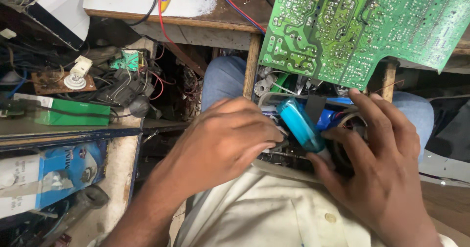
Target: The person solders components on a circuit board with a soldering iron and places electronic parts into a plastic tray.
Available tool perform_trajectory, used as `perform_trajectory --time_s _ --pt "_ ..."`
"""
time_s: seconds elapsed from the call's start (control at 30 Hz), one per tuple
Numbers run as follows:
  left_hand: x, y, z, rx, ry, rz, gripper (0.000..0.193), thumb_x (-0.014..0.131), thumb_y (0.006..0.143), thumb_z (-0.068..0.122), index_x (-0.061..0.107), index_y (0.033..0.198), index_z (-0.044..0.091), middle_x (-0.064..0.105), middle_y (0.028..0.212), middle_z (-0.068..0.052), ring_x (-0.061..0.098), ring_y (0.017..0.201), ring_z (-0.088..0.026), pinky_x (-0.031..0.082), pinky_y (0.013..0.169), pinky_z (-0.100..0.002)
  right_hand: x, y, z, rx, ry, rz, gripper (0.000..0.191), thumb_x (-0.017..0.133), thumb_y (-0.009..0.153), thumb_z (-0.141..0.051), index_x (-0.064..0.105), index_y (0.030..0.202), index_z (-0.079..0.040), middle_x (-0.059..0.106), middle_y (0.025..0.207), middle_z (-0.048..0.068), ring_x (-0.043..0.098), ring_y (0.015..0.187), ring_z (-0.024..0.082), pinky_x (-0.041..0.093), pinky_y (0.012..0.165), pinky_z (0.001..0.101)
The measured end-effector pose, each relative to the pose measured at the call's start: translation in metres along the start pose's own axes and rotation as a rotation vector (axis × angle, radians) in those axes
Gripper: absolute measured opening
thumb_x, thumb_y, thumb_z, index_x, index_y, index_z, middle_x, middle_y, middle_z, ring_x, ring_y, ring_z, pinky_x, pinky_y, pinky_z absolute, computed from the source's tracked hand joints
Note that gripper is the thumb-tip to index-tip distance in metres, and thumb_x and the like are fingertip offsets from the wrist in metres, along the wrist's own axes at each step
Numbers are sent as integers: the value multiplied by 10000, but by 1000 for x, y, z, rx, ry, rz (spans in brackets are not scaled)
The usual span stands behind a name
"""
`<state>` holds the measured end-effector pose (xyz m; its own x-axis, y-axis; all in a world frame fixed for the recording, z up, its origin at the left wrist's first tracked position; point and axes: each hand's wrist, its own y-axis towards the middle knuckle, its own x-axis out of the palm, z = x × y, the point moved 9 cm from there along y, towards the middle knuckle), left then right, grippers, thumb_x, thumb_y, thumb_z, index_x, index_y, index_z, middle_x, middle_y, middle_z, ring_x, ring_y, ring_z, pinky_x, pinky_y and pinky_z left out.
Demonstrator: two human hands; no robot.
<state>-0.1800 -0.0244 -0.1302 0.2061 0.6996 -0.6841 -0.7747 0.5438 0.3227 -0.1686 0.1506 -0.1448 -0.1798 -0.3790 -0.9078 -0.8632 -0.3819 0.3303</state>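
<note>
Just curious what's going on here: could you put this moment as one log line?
left hand: reaching into parts drawer | right hand: touching blue-handled tool | above: green circuit board

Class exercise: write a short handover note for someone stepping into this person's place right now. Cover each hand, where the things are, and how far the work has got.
Left hand: curled, fingertips inside the open drawer of parts; whether it grips anything is hidden.
Right hand: fingers around the translucent blue tool handle, which sticks up out of the drawer.
Green circuit board: overhangs the bench edge above the drawer, solder side up.
Done: drawer open, both hands in.
Left: nothing lifted out yet.
</note>
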Motion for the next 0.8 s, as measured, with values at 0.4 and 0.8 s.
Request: perform_trajectory --time_s 0.4,0.8 --pt "-30 -4 -9 -32 137 195 150 799 885 68 730 1018 59 745 1027 -49 691 1009 -237 520 891 -371 0 -10 9 37 78 136 381 817 673 -270 688 912 -2 531 1415 245 470 1329 428 359 1109 549" --pt "-15 -1 -10 -1 71 109 129 783 884 73 719 996 76 740 1033 -30 677 1040 -225 501 897 -383 13 -101 88 386 598 586 432 495 1169 -383 570 1220 39 582 1281 131 529 1087 169 422 951 267"
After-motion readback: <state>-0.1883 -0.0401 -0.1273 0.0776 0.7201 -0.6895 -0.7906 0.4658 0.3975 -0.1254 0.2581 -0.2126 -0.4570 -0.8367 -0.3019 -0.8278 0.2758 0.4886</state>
